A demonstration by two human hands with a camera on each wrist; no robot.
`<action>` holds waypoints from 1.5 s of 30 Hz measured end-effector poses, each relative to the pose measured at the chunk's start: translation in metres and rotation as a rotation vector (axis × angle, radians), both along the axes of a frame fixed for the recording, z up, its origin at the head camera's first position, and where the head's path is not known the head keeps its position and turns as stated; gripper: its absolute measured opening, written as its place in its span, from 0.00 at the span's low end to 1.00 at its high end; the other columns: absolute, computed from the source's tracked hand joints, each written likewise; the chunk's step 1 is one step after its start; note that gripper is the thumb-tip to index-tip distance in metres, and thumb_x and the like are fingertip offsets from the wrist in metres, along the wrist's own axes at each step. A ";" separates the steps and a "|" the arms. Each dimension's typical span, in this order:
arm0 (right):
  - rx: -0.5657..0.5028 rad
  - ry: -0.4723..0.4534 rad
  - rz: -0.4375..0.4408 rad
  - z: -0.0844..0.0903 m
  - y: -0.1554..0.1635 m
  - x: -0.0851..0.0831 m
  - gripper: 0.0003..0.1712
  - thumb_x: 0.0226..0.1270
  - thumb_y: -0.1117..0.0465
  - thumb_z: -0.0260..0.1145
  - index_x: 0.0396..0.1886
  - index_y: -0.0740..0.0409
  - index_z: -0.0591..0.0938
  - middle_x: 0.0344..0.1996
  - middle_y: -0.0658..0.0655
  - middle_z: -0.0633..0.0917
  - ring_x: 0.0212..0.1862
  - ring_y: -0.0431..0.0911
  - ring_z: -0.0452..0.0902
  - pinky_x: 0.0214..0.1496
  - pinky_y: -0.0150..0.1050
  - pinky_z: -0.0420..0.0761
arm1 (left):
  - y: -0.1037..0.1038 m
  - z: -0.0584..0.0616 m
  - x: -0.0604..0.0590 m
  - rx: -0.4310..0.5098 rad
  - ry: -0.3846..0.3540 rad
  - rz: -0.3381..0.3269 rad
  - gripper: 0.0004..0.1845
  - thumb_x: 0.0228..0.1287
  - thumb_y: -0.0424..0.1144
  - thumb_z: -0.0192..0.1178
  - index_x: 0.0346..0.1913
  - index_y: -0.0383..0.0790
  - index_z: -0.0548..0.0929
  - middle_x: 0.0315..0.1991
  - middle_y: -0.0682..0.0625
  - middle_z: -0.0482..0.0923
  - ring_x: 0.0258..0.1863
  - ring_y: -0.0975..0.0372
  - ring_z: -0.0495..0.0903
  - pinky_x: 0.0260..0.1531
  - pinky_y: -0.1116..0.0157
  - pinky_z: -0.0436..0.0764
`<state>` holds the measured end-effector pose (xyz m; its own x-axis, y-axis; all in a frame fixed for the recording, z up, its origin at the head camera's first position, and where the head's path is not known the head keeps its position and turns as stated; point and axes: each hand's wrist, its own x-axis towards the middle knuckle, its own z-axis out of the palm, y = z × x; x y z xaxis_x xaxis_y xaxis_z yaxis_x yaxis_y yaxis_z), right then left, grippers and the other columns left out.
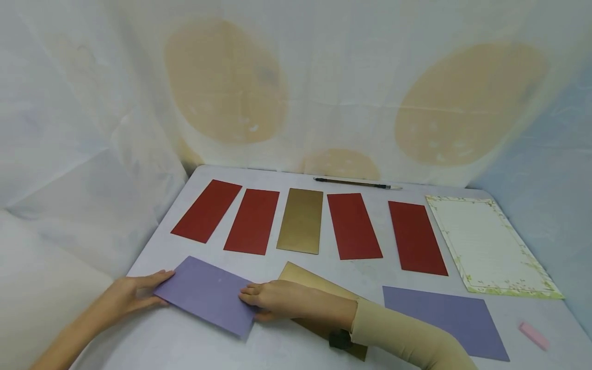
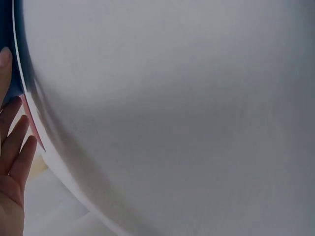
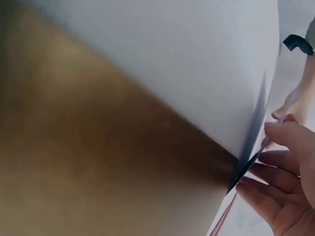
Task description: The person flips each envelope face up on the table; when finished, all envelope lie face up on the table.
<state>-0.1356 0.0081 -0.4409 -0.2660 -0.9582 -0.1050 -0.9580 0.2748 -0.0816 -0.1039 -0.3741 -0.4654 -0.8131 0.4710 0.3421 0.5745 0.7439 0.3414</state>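
Note:
A purple envelope (image 1: 208, 297) lies tilted near the table's front edge. My left hand (image 1: 159, 290) holds its left corner, with the thumb above and the fingers (image 2: 15, 142) along the edge. My right hand (image 1: 250, 300) grips its right end; in the right wrist view the thumb (image 3: 288, 135) lies over the thin edge and the fingers curl beneath. A gold envelope (image 1: 314, 281) lies partly under my right hand and forearm, and fills the right wrist view as a gold envelope (image 3: 98, 167).
Behind stands a row of red envelopes (image 1: 252, 221) with one gold envelope (image 1: 300, 220) in the middle. A brush pen (image 1: 356, 183) lies at the back, bordered letter paper (image 1: 490, 246) at right, a second purple envelope (image 1: 444, 318) and a pink eraser (image 1: 534, 335) at front right.

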 end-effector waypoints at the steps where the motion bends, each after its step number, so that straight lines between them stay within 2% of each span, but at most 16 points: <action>1: -0.011 -0.005 0.000 0.000 0.001 0.000 0.29 0.71 0.54 0.61 0.67 0.61 0.71 0.64 0.54 0.74 0.66 0.42 0.67 0.61 0.26 0.67 | 0.000 0.000 0.000 0.019 0.016 0.003 0.36 0.36 0.39 0.80 0.57 0.46 0.83 0.50 0.47 0.83 0.53 0.78 0.75 0.48 0.86 0.66; 4: -0.055 -0.009 0.000 0.001 0.005 0.001 0.27 0.71 0.57 0.60 0.66 0.61 0.72 0.63 0.54 0.76 0.65 0.41 0.69 0.60 0.26 0.68 | -0.001 0.001 0.001 0.053 0.058 0.039 0.36 0.34 0.31 0.79 0.55 0.48 0.84 0.47 0.47 0.84 0.51 0.81 0.74 0.39 0.85 0.69; 7: -0.115 -0.006 0.001 0.003 0.010 0.003 0.25 0.71 0.59 0.60 0.65 0.61 0.74 0.61 0.54 0.78 0.62 0.40 0.72 0.58 0.25 0.70 | -0.001 0.004 0.001 0.064 0.090 0.068 0.34 0.34 0.28 0.78 0.53 0.50 0.86 0.45 0.46 0.85 0.30 0.81 0.75 0.24 0.82 0.63; 9: -0.164 0.000 0.001 0.004 0.012 0.004 0.23 0.70 0.60 0.61 0.64 0.60 0.76 0.59 0.53 0.79 0.60 0.39 0.74 0.55 0.24 0.71 | 0.000 0.006 0.001 0.070 0.106 0.085 0.33 0.34 0.26 0.77 0.51 0.51 0.87 0.43 0.44 0.86 0.20 0.79 0.64 0.18 0.79 0.58; 11: -0.208 0.007 0.001 0.005 0.015 0.004 0.22 0.69 0.61 0.62 0.62 0.60 0.77 0.57 0.52 0.80 0.58 0.38 0.76 0.52 0.23 0.73 | 0.001 0.010 0.001 0.077 0.116 0.098 0.32 0.35 0.25 0.76 0.50 0.52 0.88 0.37 0.47 0.87 0.17 0.77 0.50 0.15 0.78 0.53; 15: -0.298 -0.010 -0.010 0.006 0.018 0.005 0.20 0.67 0.65 0.63 0.59 0.58 0.80 0.52 0.50 0.84 0.47 0.33 0.81 0.39 0.16 0.72 | 0.003 0.020 0.002 0.087 0.139 0.122 0.29 0.36 0.23 0.74 0.46 0.52 0.89 0.21 0.60 0.81 0.18 0.79 0.42 0.13 0.78 0.52; 17: -0.349 -0.049 -0.016 0.007 0.019 0.005 0.20 0.66 0.66 0.64 0.58 0.58 0.80 0.49 0.50 0.85 0.37 0.31 0.80 0.32 0.14 0.67 | 0.002 0.026 0.003 0.094 0.137 0.122 0.28 0.37 0.23 0.74 0.45 0.52 0.89 0.20 0.64 0.80 0.17 0.82 0.47 0.14 0.78 0.53; 19: -0.391 -0.099 -0.024 0.008 0.019 0.005 0.20 0.66 0.67 0.64 0.57 0.57 0.81 0.47 0.49 0.86 0.30 0.29 0.75 0.28 0.14 0.63 | 0.002 0.033 0.003 0.094 0.126 0.121 0.27 0.38 0.24 0.74 0.44 0.54 0.90 0.26 0.64 0.84 0.18 0.85 0.58 0.17 0.79 0.57; 22: -0.432 -0.208 -0.052 0.010 0.019 0.004 0.19 0.66 0.68 0.63 0.57 0.58 0.82 0.44 0.50 0.87 0.27 0.27 0.70 0.27 0.14 0.62 | 0.001 0.042 0.004 0.098 0.088 0.114 0.25 0.41 0.25 0.74 0.43 0.55 0.90 0.33 0.66 0.85 0.32 0.85 0.75 0.25 0.82 0.67; 24: -0.451 -0.299 -0.080 0.012 0.019 0.003 0.16 0.66 0.69 0.63 0.53 0.59 0.84 0.40 0.50 0.88 0.28 0.24 0.70 0.30 0.13 0.66 | 0.000 0.048 0.005 0.107 0.048 0.129 0.23 0.43 0.26 0.74 0.42 0.57 0.90 0.33 0.69 0.85 0.37 0.85 0.77 0.31 0.83 0.70; 27: -0.486 -0.430 -0.112 0.013 0.019 0.000 0.06 0.66 0.70 0.62 0.34 0.60 0.85 0.25 0.46 0.84 0.25 0.24 0.67 0.31 0.15 0.68 | 0.000 0.052 0.004 0.134 0.007 0.147 0.19 0.43 0.28 0.75 0.36 0.55 0.90 0.30 0.67 0.85 0.34 0.83 0.79 0.33 0.83 0.73; 30: -0.511 -0.523 -0.134 0.011 0.019 -0.003 0.14 0.66 0.70 0.62 0.20 0.56 0.74 0.16 0.44 0.71 0.21 0.26 0.60 0.25 0.17 0.64 | 0.000 0.052 0.003 0.176 -0.058 0.145 0.14 0.44 0.28 0.75 0.33 0.52 0.89 0.27 0.61 0.85 0.29 0.76 0.82 0.30 0.81 0.75; 33: -0.520 -0.574 -0.157 0.007 0.019 -0.006 0.19 0.66 0.69 0.63 0.17 0.53 0.69 0.14 0.42 0.64 0.19 0.29 0.56 0.21 0.21 0.60 | 0.000 0.048 0.002 0.211 -0.138 0.121 0.12 0.49 0.28 0.73 0.33 0.49 0.89 0.26 0.56 0.85 0.27 0.69 0.84 0.29 0.79 0.76; 38: -0.521 -0.566 -0.189 0.004 0.019 -0.007 0.14 0.66 0.69 0.64 0.20 0.57 0.74 0.15 0.43 0.72 0.21 0.27 0.62 0.24 0.19 0.66 | 0.001 0.042 -0.001 0.207 -0.182 0.119 0.10 0.51 0.30 0.72 0.35 0.48 0.89 0.28 0.55 0.86 0.28 0.65 0.84 0.29 0.79 0.76; 41: -0.567 -0.550 -0.237 0.006 0.020 -0.006 0.02 0.65 0.68 0.65 0.35 0.61 0.84 0.24 0.46 0.84 0.28 0.24 0.74 0.33 0.18 0.73 | 0.002 0.042 -0.004 0.182 -0.180 0.143 0.07 0.51 0.33 0.73 0.35 0.47 0.89 0.29 0.57 0.86 0.29 0.67 0.84 0.29 0.78 0.77; 45: -0.669 -0.516 -0.267 0.013 0.019 -0.006 0.22 0.64 0.68 0.67 0.59 0.61 0.80 0.44 0.53 0.87 0.43 0.30 0.81 0.44 0.23 0.77 | 0.003 0.045 -0.008 0.148 -0.195 0.173 0.06 0.52 0.37 0.73 0.34 0.42 0.89 0.28 0.58 0.86 0.29 0.71 0.83 0.27 0.77 0.78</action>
<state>-0.1418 0.0269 -0.4277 -0.5637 -0.7746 0.2867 -0.6683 0.2236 -0.7095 -0.1114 -0.3713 -0.4208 -0.9341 0.2765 0.2260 0.3565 0.7588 0.5451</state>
